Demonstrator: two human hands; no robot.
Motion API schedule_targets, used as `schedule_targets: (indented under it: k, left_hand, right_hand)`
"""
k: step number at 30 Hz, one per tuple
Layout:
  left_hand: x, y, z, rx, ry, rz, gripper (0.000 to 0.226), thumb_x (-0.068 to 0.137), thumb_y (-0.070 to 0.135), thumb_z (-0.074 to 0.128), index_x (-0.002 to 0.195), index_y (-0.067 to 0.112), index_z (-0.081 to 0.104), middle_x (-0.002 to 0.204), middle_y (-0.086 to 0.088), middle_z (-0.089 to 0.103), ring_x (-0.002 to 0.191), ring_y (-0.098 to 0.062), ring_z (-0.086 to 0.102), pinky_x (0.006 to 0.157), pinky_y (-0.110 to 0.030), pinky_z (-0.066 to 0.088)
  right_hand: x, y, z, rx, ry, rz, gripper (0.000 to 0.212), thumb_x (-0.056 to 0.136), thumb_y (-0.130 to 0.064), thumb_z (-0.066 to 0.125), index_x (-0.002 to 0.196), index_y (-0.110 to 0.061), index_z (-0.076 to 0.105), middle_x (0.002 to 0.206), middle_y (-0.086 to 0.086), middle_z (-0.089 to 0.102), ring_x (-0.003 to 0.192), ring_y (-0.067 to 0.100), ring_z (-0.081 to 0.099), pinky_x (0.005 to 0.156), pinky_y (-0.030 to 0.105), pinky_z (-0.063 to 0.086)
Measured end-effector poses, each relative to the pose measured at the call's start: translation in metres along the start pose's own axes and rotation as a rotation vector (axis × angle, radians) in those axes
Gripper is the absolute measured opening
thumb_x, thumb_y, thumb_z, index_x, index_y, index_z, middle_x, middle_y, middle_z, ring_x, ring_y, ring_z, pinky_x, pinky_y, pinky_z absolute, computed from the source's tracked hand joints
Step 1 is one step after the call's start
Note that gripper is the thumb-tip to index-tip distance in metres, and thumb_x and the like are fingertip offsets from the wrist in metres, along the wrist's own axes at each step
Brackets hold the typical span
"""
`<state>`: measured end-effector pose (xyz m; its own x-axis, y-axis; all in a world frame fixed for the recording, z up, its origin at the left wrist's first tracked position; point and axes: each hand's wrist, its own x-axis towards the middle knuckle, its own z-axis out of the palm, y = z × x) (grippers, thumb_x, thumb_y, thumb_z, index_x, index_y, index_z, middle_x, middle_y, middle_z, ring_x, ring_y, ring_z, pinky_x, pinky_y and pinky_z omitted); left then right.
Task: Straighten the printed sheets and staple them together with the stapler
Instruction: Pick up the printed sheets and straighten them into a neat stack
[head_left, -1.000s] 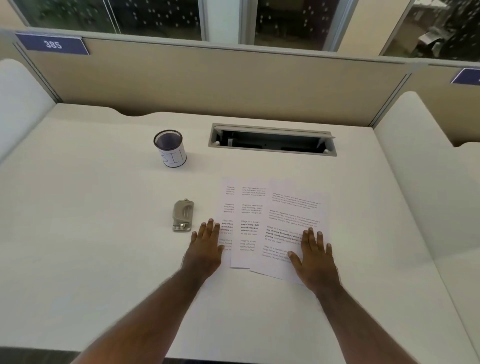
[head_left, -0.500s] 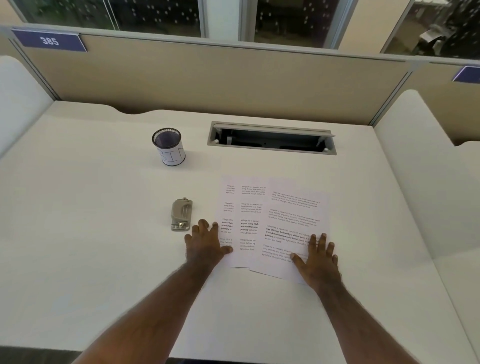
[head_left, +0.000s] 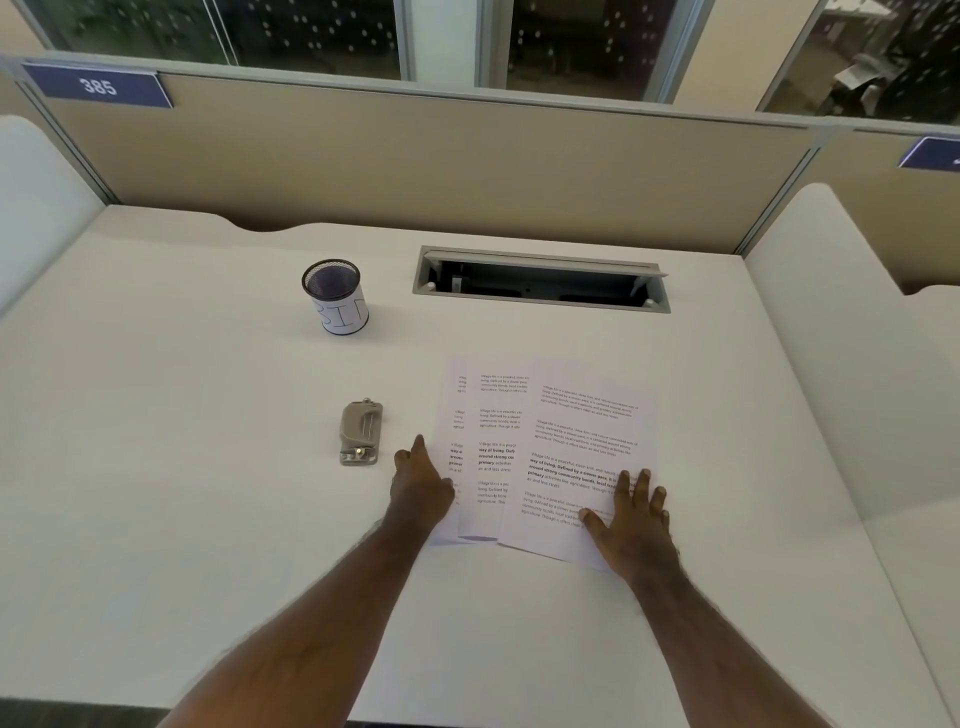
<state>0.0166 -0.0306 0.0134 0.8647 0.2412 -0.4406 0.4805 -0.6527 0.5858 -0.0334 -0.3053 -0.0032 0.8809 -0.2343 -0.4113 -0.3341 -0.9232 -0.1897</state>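
Three white printed sheets covered in small black paragraphs are fanned out on the white desk, overlapping each other, with the rightmost one on top and tilted a bit. Not squared up at all.

The small grey metal stapler lies flat on the desk just left of the sheets, not touching them and nobody holding it.

Left hand sits at the left edge of the sheets, between them and the stapler. Its fingers are curled in loosely with one pointing away from the person; thumb side overlaps the leftmost page's edge. It isn't pinching or gripping anything as far as I can see.

Right hand is flat, palm down, fingers spread, pressing on the lower right corner of the top sheet. So open, just resting on paper, not grasping it.

Beyond the sheets, further from the person and to the left, there's a black mesh cup with a white paper label wrapped around it. Straight behind the sheets is a grey rectangular cable slot with its lid open.
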Motion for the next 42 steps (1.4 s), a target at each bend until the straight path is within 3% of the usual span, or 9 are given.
schedule_targets:
  k: [5,7,16,21,24,28,33,38,42]
  left_hand:
    - [0.003,0.009,-0.002,-0.094,-0.049,0.032,0.044,0.084,0.015,0.054,0.128,0.015,0.055,0.126,-0.009,0.065,0.115,-0.027,0.058,0.098,-0.036,0.047]
    - [0.002,0.012,-0.001,-0.170,-0.069,0.008,0.043,0.084,0.015,0.055,0.127,0.018,0.056,0.122,-0.007,0.068,0.104,-0.024,0.064,0.086,-0.030,0.049]
    - [0.004,0.010,0.007,-0.538,-0.237,-0.109,0.030,0.088,0.009,0.065,0.117,0.007,0.057,0.119,-0.011,0.067,0.104,-0.030,0.065,0.088,-0.043,0.056]
    - [0.004,0.006,-0.006,-0.836,-0.484,-0.204,0.031,0.090,-0.004,0.059,0.119,0.006,0.057,0.124,-0.015,0.066,0.102,-0.031,0.067,0.080,-0.044,0.058]
    - [0.004,0.002,-0.016,-0.980,-0.620,-0.201,0.039,0.088,-0.009,0.057,0.126,0.001,0.057,0.124,-0.020,0.066,0.104,-0.036,0.067,0.083,-0.048,0.058]
    - [0.002,-0.003,-0.023,-1.107,-0.736,-0.211,0.049,0.081,-0.006,0.063,0.130,0.001,0.056,0.128,-0.023,0.063,0.115,-0.042,0.061,0.089,-0.053,0.055]
    - [0.000,-0.006,-0.026,-1.218,-0.776,-0.187,0.058,0.080,-0.002,0.065,0.136,0.002,0.050,0.135,-0.024,0.058,0.125,-0.044,0.053,0.101,-0.056,0.046]
    - [-0.002,-0.006,-0.030,-1.122,-0.866,-0.138,0.057,0.082,-0.005,0.064,0.137,0.005,0.050,0.137,-0.023,0.056,0.128,-0.045,0.050,0.107,-0.061,0.037]
    - [0.002,-0.005,-0.035,-1.015,-0.812,-0.113,0.049,0.086,-0.004,0.060,0.134,0.009,0.054,0.132,-0.018,0.062,0.122,-0.040,0.058,0.105,-0.058,0.043]
  right_hand:
    - [0.002,-0.003,-0.002,0.044,-0.011,-0.034,0.086,0.094,-0.057,0.041,0.155,-0.013,-0.002,0.164,0.011,-0.013,0.151,0.032,-0.006,0.122,0.044,0.007]
    - [0.002,-0.008,-0.002,0.070,-0.021,-0.062,0.086,0.094,-0.056,0.041,0.155,-0.014,-0.003,0.164,0.007,-0.014,0.151,0.027,-0.006,0.122,0.043,0.008]
    - [-0.001,-0.040,0.003,0.142,-0.127,-0.216,0.081,0.094,-0.054,0.042,0.155,-0.022,0.000,0.164,-0.006,-0.008,0.151,0.015,-0.001,0.119,0.045,0.023]
    - [0.008,-0.044,-0.009,0.376,0.029,-0.135,0.080,0.091,-0.046,0.057,0.154,-0.017,0.018,0.162,0.006,0.021,0.147,0.023,0.024,0.117,0.041,0.027]
    - [0.018,-0.040,-0.031,0.742,0.013,0.114,0.079,0.085,-0.037,0.070,0.150,-0.013,0.031,0.141,0.014,0.050,0.119,0.031,0.057,0.095,0.038,0.049]
    - [0.014,-0.033,-0.049,1.132,-0.363,0.342,0.059,0.081,-0.043,0.073,0.129,-0.013,0.055,0.111,0.007,0.063,0.087,0.024,0.064,0.066,0.033,0.055]
    - [0.011,-0.025,-0.051,1.065,-0.551,0.349,0.061,0.074,-0.059,0.072,0.112,-0.011,0.066,0.110,0.014,0.073,0.098,0.031,0.070,0.078,0.040,0.058]
    - [0.008,-0.028,-0.047,1.522,-0.533,0.253,0.042,0.081,-0.022,0.074,0.121,-0.013,0.066,0.119,0.013,0.071,0.105,0.029,0.067,0.079,0.041,0.058]
    - [0.011,-0.030,-0.049,1.432,-0.429,0.141,0.031,0.087,-0.002,0.065,0.117,-0.009,0.066,0.118,0.018,0.070,0.106,0.037,0.067,0.092,0.053,0.053]
